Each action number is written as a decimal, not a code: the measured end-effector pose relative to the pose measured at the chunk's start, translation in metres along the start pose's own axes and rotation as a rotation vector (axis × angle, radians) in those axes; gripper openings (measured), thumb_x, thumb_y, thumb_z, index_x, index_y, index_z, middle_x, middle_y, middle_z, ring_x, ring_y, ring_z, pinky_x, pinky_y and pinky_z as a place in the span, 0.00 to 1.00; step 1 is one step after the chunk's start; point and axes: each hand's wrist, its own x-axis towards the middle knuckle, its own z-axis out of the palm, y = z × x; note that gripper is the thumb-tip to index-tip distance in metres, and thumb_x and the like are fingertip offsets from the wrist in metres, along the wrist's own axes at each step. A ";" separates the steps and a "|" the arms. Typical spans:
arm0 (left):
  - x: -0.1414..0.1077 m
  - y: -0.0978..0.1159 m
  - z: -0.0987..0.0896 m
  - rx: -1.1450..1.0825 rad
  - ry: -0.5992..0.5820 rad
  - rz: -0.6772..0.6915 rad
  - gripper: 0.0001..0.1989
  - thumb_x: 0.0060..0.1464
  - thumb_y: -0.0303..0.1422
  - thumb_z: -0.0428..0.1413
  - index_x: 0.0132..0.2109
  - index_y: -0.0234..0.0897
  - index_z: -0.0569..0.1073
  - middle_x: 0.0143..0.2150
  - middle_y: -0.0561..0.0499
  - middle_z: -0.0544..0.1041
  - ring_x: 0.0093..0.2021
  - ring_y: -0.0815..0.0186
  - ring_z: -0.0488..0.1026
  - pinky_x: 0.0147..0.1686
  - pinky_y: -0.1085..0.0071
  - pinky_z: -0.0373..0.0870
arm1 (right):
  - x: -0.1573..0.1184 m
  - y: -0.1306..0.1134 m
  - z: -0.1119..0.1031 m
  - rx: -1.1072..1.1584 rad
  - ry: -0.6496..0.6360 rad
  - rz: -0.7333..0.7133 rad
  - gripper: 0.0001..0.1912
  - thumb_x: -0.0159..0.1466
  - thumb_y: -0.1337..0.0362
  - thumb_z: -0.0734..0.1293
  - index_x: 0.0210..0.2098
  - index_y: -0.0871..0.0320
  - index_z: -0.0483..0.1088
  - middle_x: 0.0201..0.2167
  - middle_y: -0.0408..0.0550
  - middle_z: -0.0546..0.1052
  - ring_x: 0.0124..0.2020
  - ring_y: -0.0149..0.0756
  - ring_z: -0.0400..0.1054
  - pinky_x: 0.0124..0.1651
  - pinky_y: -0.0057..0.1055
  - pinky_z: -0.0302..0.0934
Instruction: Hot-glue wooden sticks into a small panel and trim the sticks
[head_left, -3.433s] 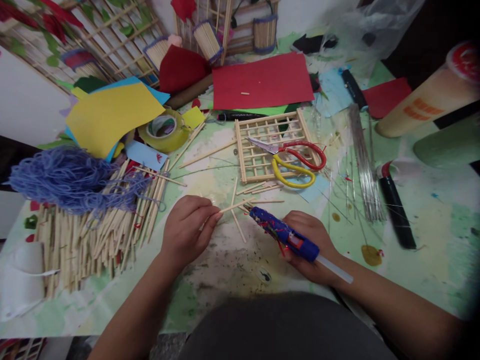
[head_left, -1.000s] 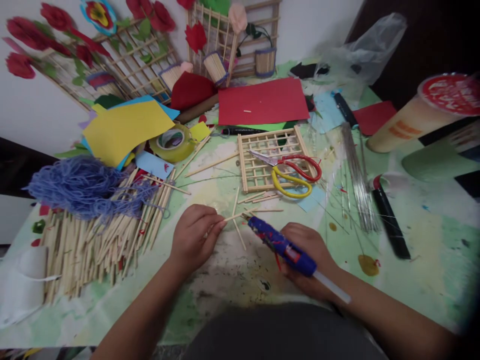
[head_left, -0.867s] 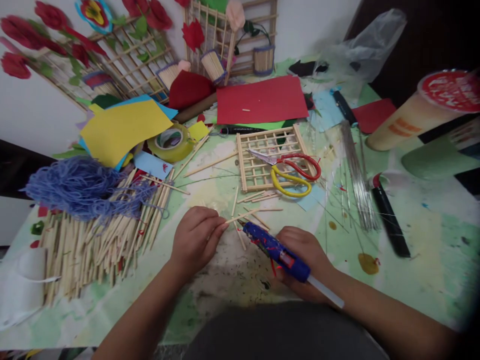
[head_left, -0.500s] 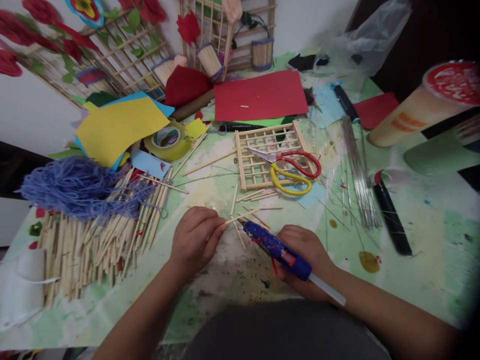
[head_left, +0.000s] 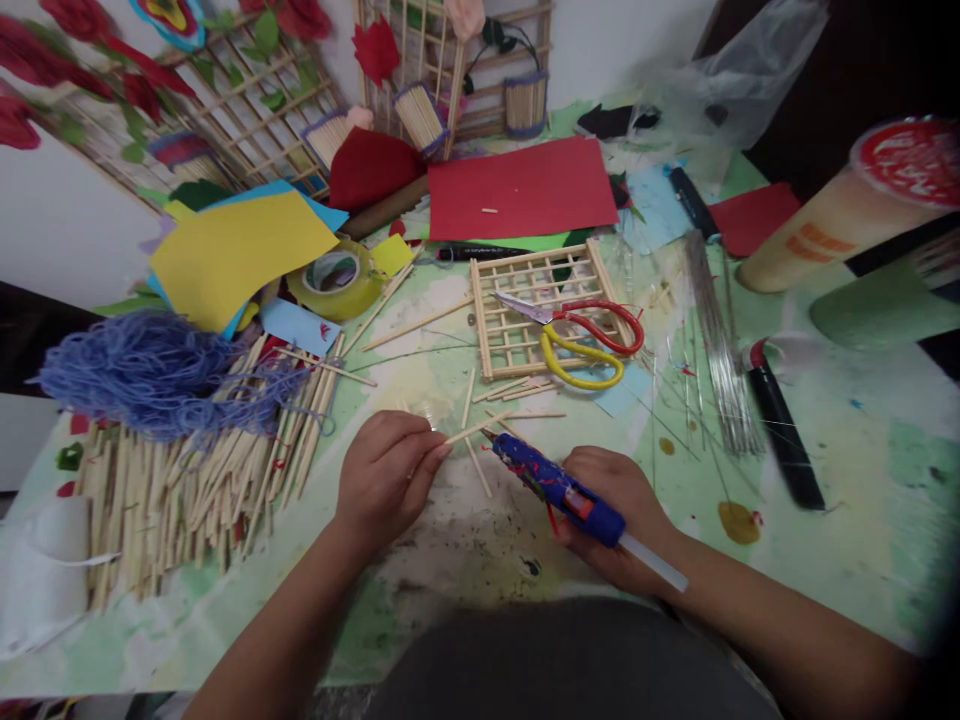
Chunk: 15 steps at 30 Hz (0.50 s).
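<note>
My left hand (head_left: pixel 391 470) pinches one end of a thin wooden stick (head_left: pixel 480 428), which points to the right above the table. Wrapped around the handle of a blue hot glue gun (head_left: pixel 559 490) is my right hand (head_left: pixel 619 510). The gun's nozzle is close to the stick; I cannot tell whether they touch. A white glue stick (head_left: pixel 654 561) juts from the gun's back end. Several short sticks lie just beyond my hands. Behind them rests a small wooden lattice (head_left: pixel 517 320), with red-and-yellow-handled scissors (head_left: pixel 581 368) lying across it.
At left, blue yarn (head_left: pixel 150 370) lies over a heap of wooden sticks (head_left: pixel 187 510). Clear tape (head_left: pixel 337 285) and yellow paper (head_left: pixel 236 255) sit behind. Red paper (head_left: pixel 521 190) lies at the back. Wires (head_left: pixel 716 350), a black-handled tool (head_left: pixel 784 430) and a sealed drink cup (head_left: pixel 847 215) stand right.
The glue gun's nozzle has shifted slightly right along the stick. My left hand has moved a little left with the stick.
</note>
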 end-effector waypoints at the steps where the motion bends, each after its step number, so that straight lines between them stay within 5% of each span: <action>1: 0.000 0.000 0.000 -0.001 0.004 -0.001 0.08 0.48 0.22 0.60 0.38 0.34 0.72 0.32 0.47 0.73 0.34 0.64 0.69 0.35 0.66 0.67 | 0.000 0.000 0.000 -0.001 0.004 0.001 0.13 0.59 0.57 0.60 0.23 0.56 0.60 0.19 0.44 0.64 0.23 0.34 0.59 0.28 0.31 0.51; 15: 0.000 -0.001 0.001 0.004 0.009 -0.001 0.08 0.48 0.22 0.60 0.37 0.33 0.72 0.32 0.47 0.73 0.34 0.64 0.69 0.35 0.66 0.67 | 0.000 0.000 0.000 -0.009 0.036 0.001 0.13 0.59 0.57 0.61 0.22 0.55 0.58 0.18 0.42 0.62 0.22 0.32 0.57 0.28 0.30 0.51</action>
